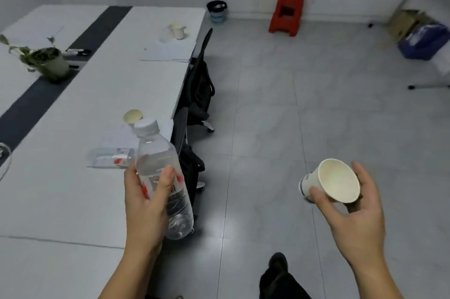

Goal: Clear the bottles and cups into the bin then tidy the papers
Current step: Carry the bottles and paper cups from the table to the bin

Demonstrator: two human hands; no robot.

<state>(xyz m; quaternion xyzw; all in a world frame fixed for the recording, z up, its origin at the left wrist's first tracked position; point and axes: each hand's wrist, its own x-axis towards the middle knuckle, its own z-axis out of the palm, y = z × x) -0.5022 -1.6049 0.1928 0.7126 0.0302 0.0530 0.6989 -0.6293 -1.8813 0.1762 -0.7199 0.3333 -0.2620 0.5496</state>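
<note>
Fingers and thumb of the left hand (146, 199) wrap a capped bottle (160, 177); the right hand (350, 206) pinches a tilted, empty cup (333, 181) between thumb and fingers.

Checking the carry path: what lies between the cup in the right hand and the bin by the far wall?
Head view: only bare floor tiles between cup and bin.

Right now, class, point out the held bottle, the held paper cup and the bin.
bottle (155, 152), head view, clear upper body.
paper cup (338, 180), head view, inner wall.
bin (217, 17), head view, pale outer wall.
</note>
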